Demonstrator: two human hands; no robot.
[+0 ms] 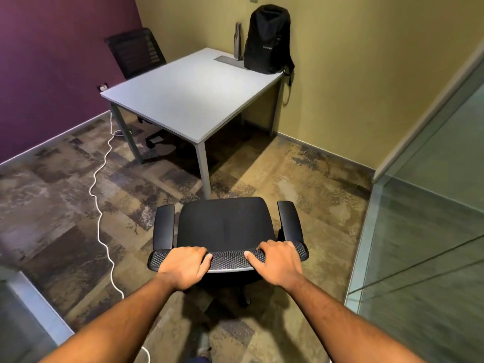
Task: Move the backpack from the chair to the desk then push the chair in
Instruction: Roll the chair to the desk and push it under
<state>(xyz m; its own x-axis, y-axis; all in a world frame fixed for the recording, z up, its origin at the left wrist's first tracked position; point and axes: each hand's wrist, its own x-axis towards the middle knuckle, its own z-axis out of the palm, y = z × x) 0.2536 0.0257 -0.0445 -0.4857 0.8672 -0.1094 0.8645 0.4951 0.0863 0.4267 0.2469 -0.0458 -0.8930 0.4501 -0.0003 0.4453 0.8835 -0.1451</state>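
A black backpack (267, 40) stands upright on the far right corner of the grey desk (183, 95), leaning against the yellow wall. A black office chair (225, 224) with armrests sits on the carpet in front of me, a little short of the desk's near corner, its seat bare. My left hand (184, 267) grips the left part of the mesh backrest top. My right hand (277, 263) grips the right part of the same edge.
A second black chair (136, 52) stands behind the desk by the purple wall. A white cable (100, 205) snakes across the carpet on the left. A glass partition (432, 231) runs along the right. A metal bottle (237, 40) stands beside the backpack.
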